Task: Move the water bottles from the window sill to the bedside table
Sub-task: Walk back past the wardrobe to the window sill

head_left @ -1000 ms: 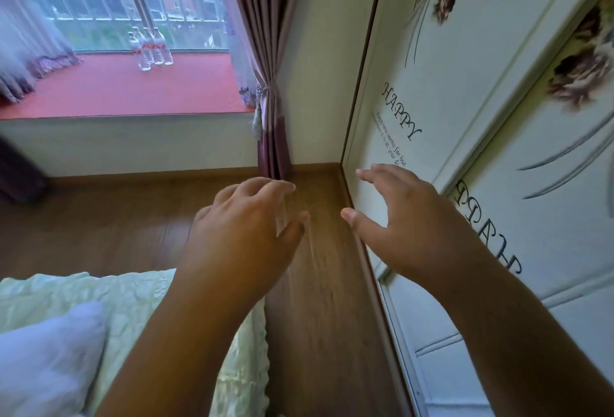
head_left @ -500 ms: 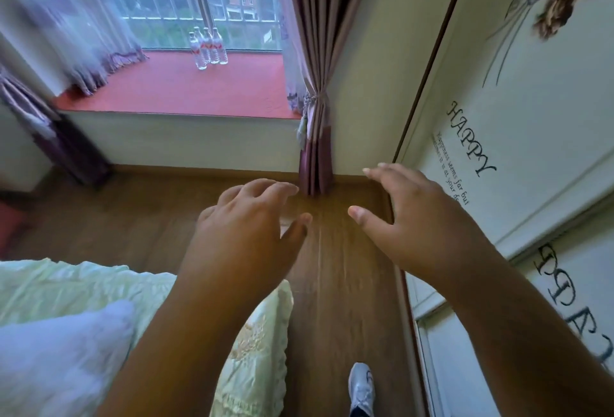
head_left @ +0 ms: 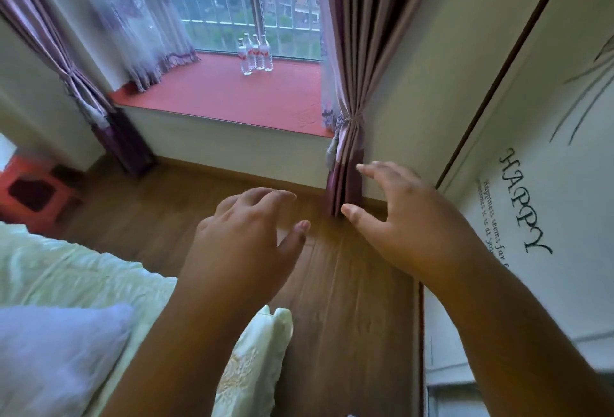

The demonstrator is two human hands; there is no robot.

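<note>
**Supports and what sits on them**

Sill (head_left: 212, 100): red top, runs along the window. Four bottles (head_left: 255, 54) stand upright on it in a tight cluster near the glass, clear with red labels, touching or nearly so. Sheer curtain (head_left: 149, 34) hem rests on the sill's left end.

Floor (head_left: 349, 283): brown wood planks. Red stool (head_left: 33, 193) stands on it at left, beside the bed. Purple drape (head_left: 345, 184) reaches down to it at the sill's right corner.

Bed (head_left: 66, 270): pale green quilt, with a white pillow (head_left: 56, 350) lying on it at lower left.
</note>
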